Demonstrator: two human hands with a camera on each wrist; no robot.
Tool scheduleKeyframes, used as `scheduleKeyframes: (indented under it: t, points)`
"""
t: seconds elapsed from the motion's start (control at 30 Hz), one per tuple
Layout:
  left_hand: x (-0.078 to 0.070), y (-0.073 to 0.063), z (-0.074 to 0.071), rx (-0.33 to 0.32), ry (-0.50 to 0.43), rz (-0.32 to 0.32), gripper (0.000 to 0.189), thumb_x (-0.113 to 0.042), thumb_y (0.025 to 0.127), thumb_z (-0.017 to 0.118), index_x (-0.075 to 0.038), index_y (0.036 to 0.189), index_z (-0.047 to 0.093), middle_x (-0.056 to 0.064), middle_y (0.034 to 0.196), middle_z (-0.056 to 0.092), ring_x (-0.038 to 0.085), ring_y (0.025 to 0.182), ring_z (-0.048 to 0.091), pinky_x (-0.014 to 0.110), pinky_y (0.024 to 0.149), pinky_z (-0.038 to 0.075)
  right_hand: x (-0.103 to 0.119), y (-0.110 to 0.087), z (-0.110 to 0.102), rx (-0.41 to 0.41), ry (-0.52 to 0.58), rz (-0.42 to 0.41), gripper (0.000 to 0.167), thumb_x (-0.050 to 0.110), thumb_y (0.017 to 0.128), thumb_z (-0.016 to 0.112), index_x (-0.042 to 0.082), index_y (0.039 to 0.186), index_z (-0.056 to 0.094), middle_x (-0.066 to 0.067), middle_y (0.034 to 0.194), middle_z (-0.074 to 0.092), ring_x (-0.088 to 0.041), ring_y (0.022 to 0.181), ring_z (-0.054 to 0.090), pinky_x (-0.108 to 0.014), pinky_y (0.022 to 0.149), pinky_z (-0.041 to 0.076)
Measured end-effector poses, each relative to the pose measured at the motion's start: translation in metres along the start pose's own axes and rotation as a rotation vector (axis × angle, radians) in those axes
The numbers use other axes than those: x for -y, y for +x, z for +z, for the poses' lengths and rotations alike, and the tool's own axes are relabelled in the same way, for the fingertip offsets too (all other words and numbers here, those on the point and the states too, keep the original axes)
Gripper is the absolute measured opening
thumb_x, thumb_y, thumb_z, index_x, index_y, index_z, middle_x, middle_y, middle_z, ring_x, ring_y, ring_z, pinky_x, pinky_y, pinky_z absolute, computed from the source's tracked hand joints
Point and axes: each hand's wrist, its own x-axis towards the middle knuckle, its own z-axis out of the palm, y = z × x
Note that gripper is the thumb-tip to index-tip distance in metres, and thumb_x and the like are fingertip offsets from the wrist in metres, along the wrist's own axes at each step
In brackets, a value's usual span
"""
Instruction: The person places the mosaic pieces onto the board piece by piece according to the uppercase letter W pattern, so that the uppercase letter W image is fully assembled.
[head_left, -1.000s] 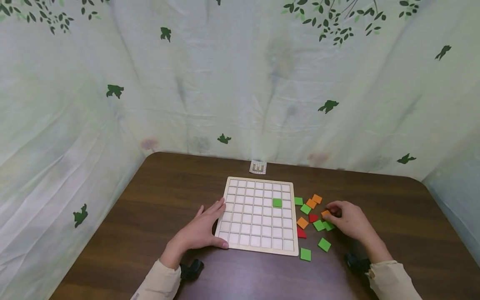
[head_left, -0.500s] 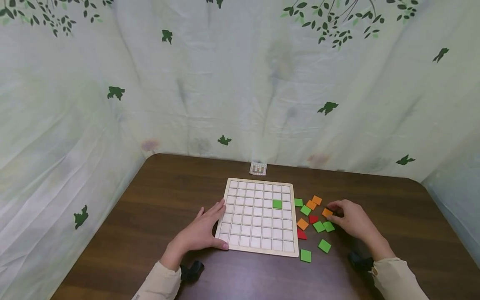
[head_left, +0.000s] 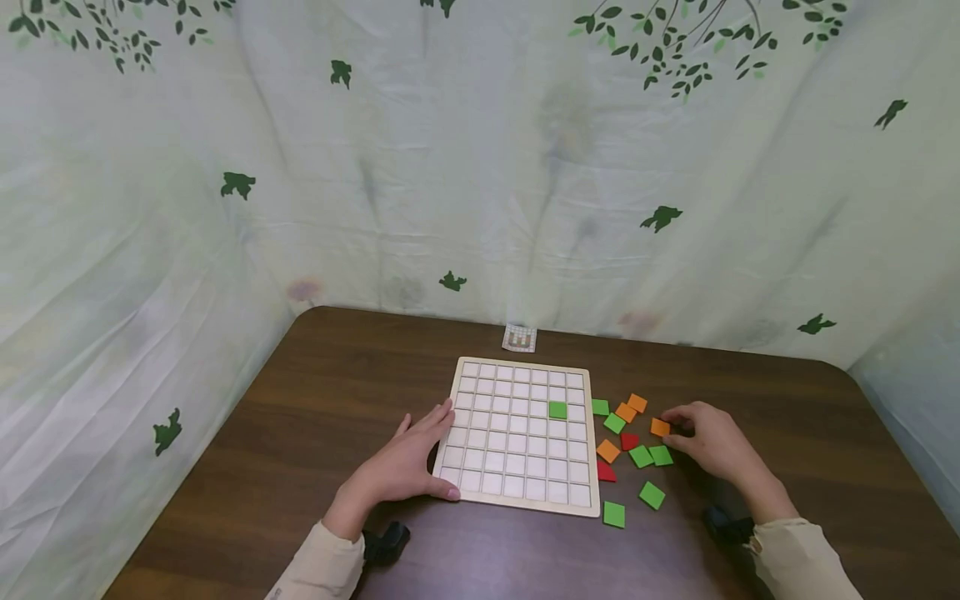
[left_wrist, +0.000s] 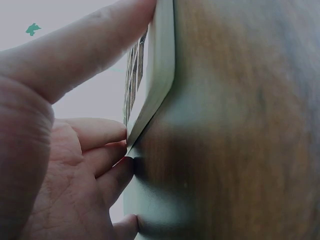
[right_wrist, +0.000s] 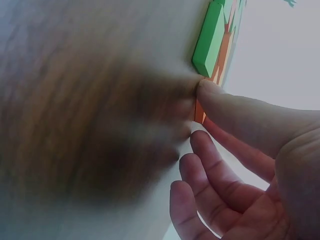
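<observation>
While the left hand (head_left: 405,462) rests straight-fingered along the left side of the gridded board (head_left: 495,442), thumb at its near corner, the right hand (head_left: 708,437) pinches the orange tile (head_left: 660,427), thumb and index parted only by its breadth. Just beyond two green tiles (head_left: 661,455), it has slid slightly right, away from the red piece (head_left: 630,442), and so seems freer to handle. Square, it has no long axis or pointing end, and sits slightly skewed to the board. Farther off lies a patterned card (head_left: 519,337).
</observation>
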Motion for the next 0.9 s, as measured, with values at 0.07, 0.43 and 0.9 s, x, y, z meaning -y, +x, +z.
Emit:
scheduleKeyframes:
  t: [0.07, 0.43, 0.9]
  points:
    - [0.000, 0.000, 0.000, -0.002, -0.002, 0.000, 0.114, -0.046, 0.075, 0.087, 0.005, 0.156, 0.027, 0.018, 0.166, 0.016, 0.035, 0.152, 0.018, 0.066, 0.117, 0.003, 0.000, 0.000, -0.001, 0.001, -0.004, 0.006, 0.030, 0.011, 0.088, 0.078, -0.003, 0.113, 0.071, -0.016, 0.107, 0.066, -0.034, 0.096, 0.063, -0.054, 0.083, 0.054]
    - [0.002, 0.001, 0.000, -0.001, 0.001, -0.005, 0.114, -0.047, 0.075, 0.087, 0.004, 0.156, 0.026, 0.016, 0.166, 0.016, 0.034, 0.152, 0.018, 0.066, 0.117, 0.002, 0.001, 0.000, -0.002, -0.003, -0.017, 0.018, 0.026, 0.008, 0.088, 0.076, -0.003, 0.111, 0.070, -0.016, 0.106, 0.067, -0.034, 0.095, 0.064, -0.053, 0.083, 0.054]
    - [0.002, 0.001, 0.002, -0.001, 0.014, -0.011, 0.112, -0.045, 0.076, 0.087, 0.003, 0.157, 0.026, 0.014, 0.167, 0.015, 0.032, 0.152, 0.017, 0.064, 0.118, 0.002, 0.022, 0.001, 0.005, -0.060, 0.008, -0.003, 0.030, 0.008, 0.089, 0.076, -0.002, 0.116, 0.070, -0.017, 0.110, 0.068, -0.032, 0.096, 0.065, -0.052, 0.082, 0.056]
